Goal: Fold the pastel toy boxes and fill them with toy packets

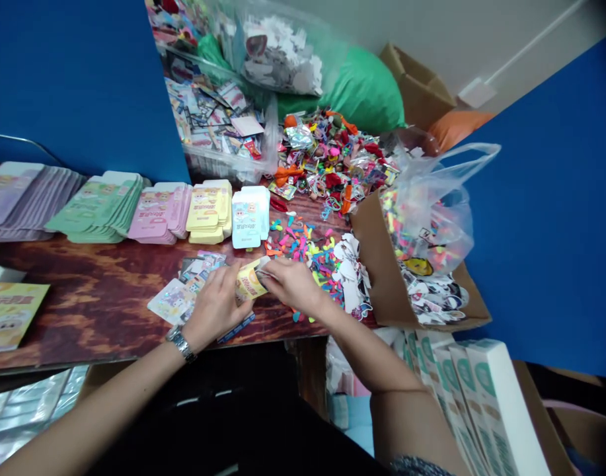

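Observation:
My left hand, a watch on its wrist, and my right hand both grip a small yellow printed box just above the wooden table. The left fingers curl round its left end; the right fingers pinch its upper right end. Beneath the hands lie glossy sticker cards. Bright little plastic pieces are scattered just beyond my right hand, with white die-cut figures beside them.
Stacks of flat boxes in purple, green, pink, yellow and blue line the table's back. A cardboard box holding a clear bag stands right. White cartons sit below right; blue partitions flank both sides.

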